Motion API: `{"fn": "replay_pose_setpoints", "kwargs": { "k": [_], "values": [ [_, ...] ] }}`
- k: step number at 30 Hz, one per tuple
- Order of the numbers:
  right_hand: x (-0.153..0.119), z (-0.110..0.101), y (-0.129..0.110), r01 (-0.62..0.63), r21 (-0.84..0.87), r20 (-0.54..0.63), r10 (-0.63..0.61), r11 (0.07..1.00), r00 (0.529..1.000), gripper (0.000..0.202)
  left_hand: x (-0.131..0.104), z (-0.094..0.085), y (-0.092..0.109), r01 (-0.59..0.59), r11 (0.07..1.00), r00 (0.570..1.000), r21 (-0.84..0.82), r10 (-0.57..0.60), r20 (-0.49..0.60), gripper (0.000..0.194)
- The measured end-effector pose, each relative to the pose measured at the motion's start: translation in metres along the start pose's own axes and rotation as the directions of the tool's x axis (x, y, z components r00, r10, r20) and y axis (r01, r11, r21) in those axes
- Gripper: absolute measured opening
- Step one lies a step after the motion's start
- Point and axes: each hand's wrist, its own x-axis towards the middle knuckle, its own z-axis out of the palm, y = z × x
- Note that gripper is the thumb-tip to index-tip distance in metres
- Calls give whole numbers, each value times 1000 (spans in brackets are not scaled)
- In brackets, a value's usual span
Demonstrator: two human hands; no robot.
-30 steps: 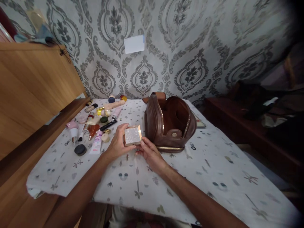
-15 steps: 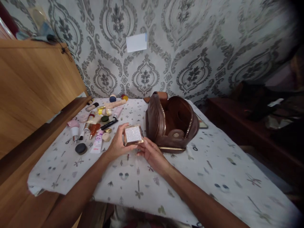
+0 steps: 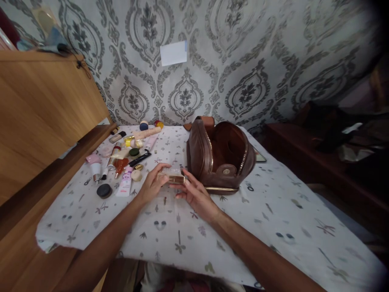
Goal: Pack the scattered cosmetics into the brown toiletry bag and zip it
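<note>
Presently, the left hand [image 3: 152, 184] and the right hand [image 3: 197, 196] together hold a small gold case [image 3: 175, 179], each grip closed on one side of it. The case is above the cloth-covered desk [image 3: 288, 215], near the open brown bag [image 3: 199, 150]; leftward lie a black round container [image 3: 103, 190] and a pink-and-white tube [image 3: 125, 185].
</note>
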Motion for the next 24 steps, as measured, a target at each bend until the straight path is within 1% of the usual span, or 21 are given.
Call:
{"fn": "replay_pose_setpoints", "kwargs": {
  "k": [2, 4, 9, 13, 16, 20, 24],
  "values": [
    [-1, 1, 0, 2, -45, 6, -2, 999, 1000, 59, 1, -1, -3, 33, 999, 999, 37, -33, 17, 69],
    [-1, 3, 1, -9, -97, -3, 9, 995, 1000, 54, 2, -2, -6, 69, 997, 997, 29, -70, 14, 75],
    [-3, 4, 2, -59, -235, -63, 46, 970, 997, 53, 3, 1, -9, 135, 991, 991, -2, -135, -14, 76],
    [-4, 3, 3, -69, -283, -73, 51, 957, 996, 51, 3, 4, -10, 128, 992, 992, 0, -128, -19, 78],
    [-4, 2, 3, -67, -287, -75, 48, 956, 996, 49, 3, 7, -9, 131, 991, 991, -36, -132, -23, 77],
    [-4, 1, 4, -54, -309, -71, 33, 949, 997, 53, 3, 10, -5, 143, 989, 989, -39, -145, -38, 77],
    [-4, 2, 4, -50, -370, -26, 43, 928, 999, 55, 3, 8, 1, 99, 995, 993, 0, -99, -67, 74]
  ]
}}
